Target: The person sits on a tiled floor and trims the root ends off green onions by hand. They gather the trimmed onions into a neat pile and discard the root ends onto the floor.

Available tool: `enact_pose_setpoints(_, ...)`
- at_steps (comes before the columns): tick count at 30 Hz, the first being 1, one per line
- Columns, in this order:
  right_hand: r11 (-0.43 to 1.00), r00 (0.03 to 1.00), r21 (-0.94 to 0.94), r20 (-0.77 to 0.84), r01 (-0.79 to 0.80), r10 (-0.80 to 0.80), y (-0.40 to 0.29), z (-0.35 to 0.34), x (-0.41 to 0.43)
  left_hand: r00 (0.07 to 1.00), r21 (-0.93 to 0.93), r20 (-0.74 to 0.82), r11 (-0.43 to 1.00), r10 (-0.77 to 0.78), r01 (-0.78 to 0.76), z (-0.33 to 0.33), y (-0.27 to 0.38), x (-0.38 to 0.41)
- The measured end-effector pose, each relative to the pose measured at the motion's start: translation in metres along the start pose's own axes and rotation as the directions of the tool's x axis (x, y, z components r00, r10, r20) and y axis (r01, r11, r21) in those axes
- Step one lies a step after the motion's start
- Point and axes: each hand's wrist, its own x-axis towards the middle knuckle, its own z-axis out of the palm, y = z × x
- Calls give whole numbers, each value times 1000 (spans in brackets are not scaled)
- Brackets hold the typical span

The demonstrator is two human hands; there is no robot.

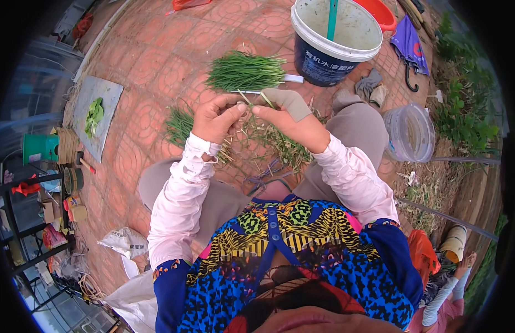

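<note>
Pinched between the fingertips of my left hand (pixel 218 116) and my right hand (pixel 301 125) are a few thin green chive stems (pixel 250 103). The two hands almost meet, thumbs toward each other. A flat beige patch covers part of my right hand and hides its fingers. Just beyond them, a neat bundle of chives (pixel 247 71) lies with a white strip (pixel 293 78) sticking out at its right. Looser chives (pixel 178 127) are on the paving near my left wrist. Dry trimmings (pixel 288 145) and purple string (pixel 265 177) are scattered between my knees.
Ahead right stand a white-rimmed bucket (pixel 320 56), a red basin (pixel 382 16) and a purple umbrella (pixel 409 45). Gloves (pixel 370 85) and a clear tub (pixel 409 133) are by my right knee. A grey board (pixel 111 95) lies left; another person's sleeve (pixel 438 297) shows behind right.
</note>
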Motion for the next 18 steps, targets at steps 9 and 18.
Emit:
enact_pose_setpoints(9,946,989,-298,-28,130,-144,2,8,-2,1000,35,15,999,21,-21,-4,-7,4)
enact_pose_setpoints(18,981,999,-188,5,52,-52,1,10,-3,997,80,22,994,69,-70,-3,-7,3)
